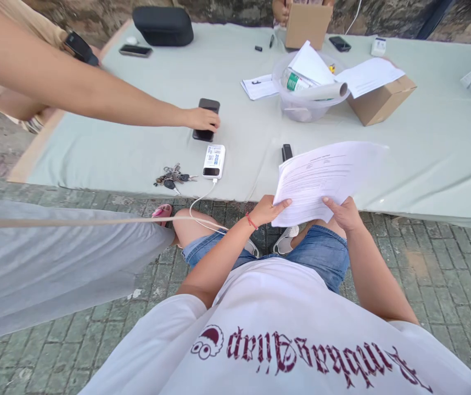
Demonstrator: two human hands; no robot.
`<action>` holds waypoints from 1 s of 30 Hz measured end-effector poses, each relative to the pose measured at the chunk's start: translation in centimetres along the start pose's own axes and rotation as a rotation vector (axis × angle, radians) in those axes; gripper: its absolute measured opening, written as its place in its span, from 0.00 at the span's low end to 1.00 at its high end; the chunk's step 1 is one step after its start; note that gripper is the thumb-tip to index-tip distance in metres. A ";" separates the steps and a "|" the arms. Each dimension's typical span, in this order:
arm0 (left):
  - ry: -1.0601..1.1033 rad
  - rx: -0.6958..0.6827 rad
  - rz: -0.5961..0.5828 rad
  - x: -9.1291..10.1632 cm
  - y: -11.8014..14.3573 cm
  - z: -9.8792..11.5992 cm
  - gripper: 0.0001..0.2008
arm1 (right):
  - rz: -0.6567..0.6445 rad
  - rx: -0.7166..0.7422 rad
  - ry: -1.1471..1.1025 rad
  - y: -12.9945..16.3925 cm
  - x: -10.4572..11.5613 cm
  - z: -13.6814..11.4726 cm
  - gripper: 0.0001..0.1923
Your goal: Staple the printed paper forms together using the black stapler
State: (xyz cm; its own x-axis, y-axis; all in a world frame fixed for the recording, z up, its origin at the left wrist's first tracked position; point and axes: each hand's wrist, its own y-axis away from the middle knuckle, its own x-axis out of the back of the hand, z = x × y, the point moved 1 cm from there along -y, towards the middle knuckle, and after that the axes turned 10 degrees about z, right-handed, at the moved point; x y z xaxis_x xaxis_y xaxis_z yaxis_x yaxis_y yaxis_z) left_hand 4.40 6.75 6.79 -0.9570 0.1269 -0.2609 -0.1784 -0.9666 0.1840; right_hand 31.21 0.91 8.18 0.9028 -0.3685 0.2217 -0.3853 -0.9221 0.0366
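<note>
Paper, a thin stack of white printed sheets (321, 181), is held above the near edge of the pale green cloth-covered table (425, 148), its print too small to read. The left hand (266, 211) pinches one lower corner, the right hand (345, 213) the other. Another person's hand (202, 118) covers part of a black phone (207, 105). Two brown cardboard boxes stand further back.
</note>
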 end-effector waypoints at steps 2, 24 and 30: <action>0.045 0.138 -0.102 -0.4 2.0 -1.7 0.25 | 0.025 -0.029 -0.007 1.7 0.5 0.8 0.29; 0.219 0.078 0.226 -3.3 1.4 -3.4 0.22 | 0.007 -0.308 -0.073 5.8 2.8 3.7 0.26; 0.347 0.087 0.204 -2.9 0.4 -2.0 0.23 | -0.043 -0.346 -0.078 6.0 3.4 3.7 0.28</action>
State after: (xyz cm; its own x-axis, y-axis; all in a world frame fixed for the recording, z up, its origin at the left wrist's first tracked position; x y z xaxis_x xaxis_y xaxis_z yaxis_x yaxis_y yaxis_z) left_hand 7.51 5.52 5.71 -0.8434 -0.1622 -0.5122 -0.0260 -0.9399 0.3404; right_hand 32.63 -6.33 5.59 0.9264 -0.3505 0.1380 -0.3764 -0.8470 0.3755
